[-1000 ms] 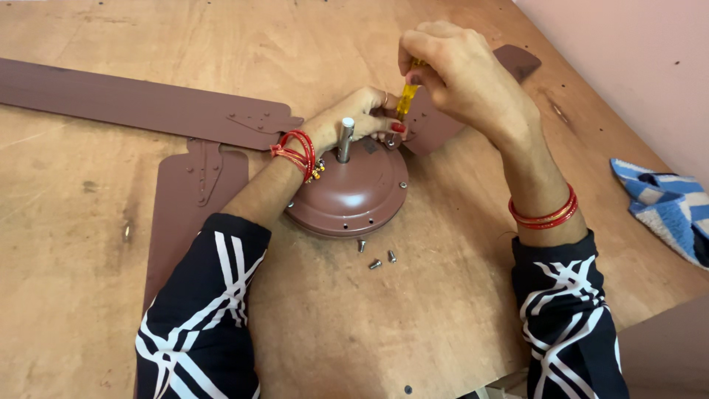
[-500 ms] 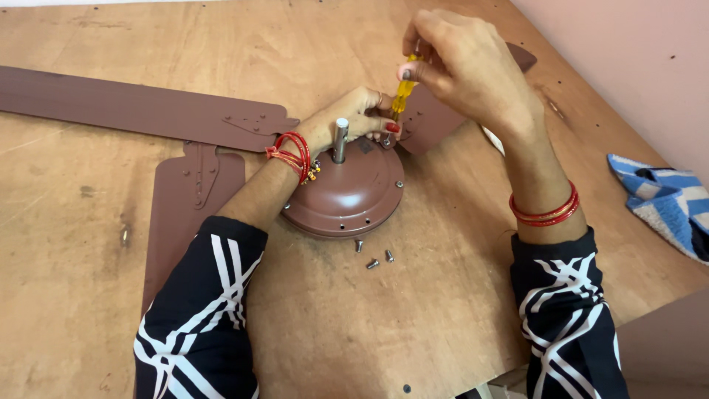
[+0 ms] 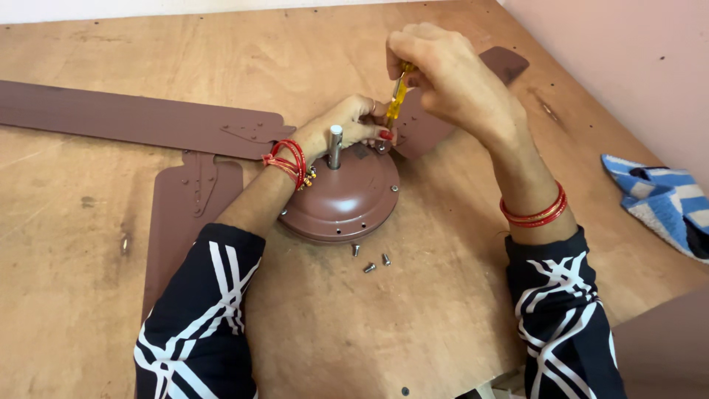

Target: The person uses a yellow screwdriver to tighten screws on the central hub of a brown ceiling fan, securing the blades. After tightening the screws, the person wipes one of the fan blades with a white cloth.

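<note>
Both hands work the heavy, rigid fan motor (image 3: 343, 199): left hand (image 3: 347, 122) fingers pinching its rim, right hand (image 3: 443, 74) clamped around the slim, hard screwdriver (image 3: 395, 103).

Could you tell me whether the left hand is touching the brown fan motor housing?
Touching. The head view shows the left hand resting on top of the fan motor housing, fingers pressed beside the screwdriver tip.
</note>
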